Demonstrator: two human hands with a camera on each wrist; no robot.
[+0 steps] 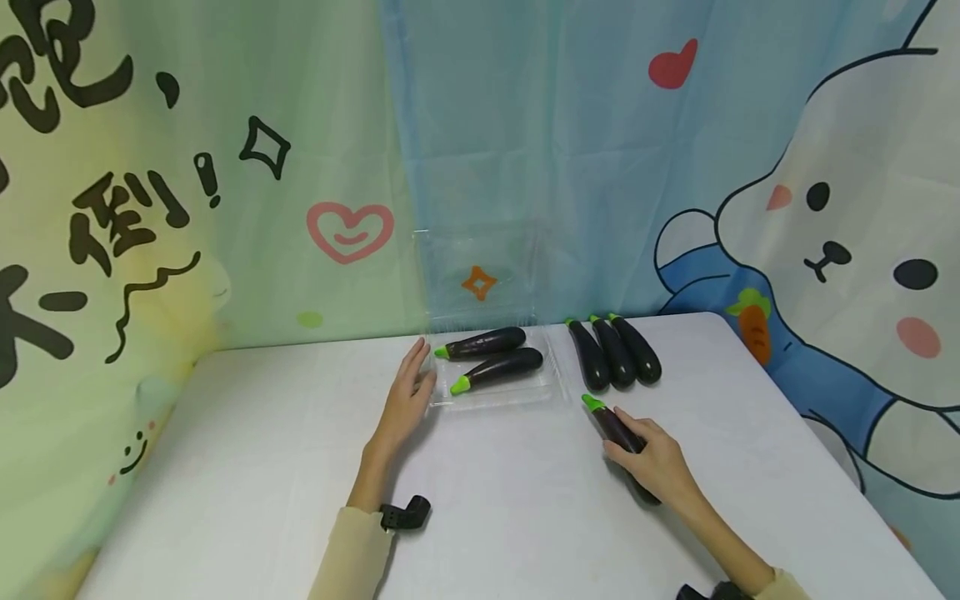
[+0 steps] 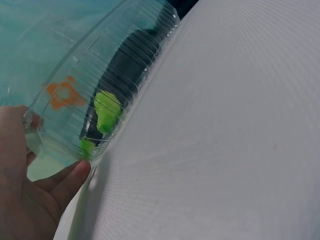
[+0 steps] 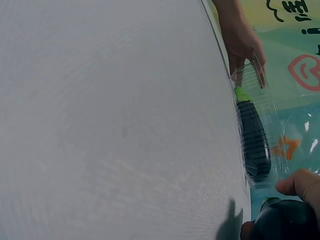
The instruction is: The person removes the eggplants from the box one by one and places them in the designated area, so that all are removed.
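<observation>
Fingers, R hand (image 1: 660, 462): curled round held eggplant (image 1: 613, 427), approx 4 o'clock from tray.
Fingers, L hand (image 1: 408, 398): near-straight, touching clear tray (image 1: 553, 379) at its 9.
Tray: 2 eggplants (image 1: 495, 369), stems to 9; lid (image 1: 480, 246) up at 12.
In way: eggplant trio (image 1: 617, 354), tray's 3.
Room: I've narrow gap tray–trio; table edge (image 1: 345, 340) just past both, 12.
Text: Chinese chars (image 1: 133, 240), 10 o'clock, part cut off.

Left sleeve (image 1: 352, 554): plain beige
Left wristband (image 1: 406, 513): black, with a stubby block
Right sleeve (image 1: 782, 587): same beige
Right wrist gear (image 1: 726, 592): black
</observation>
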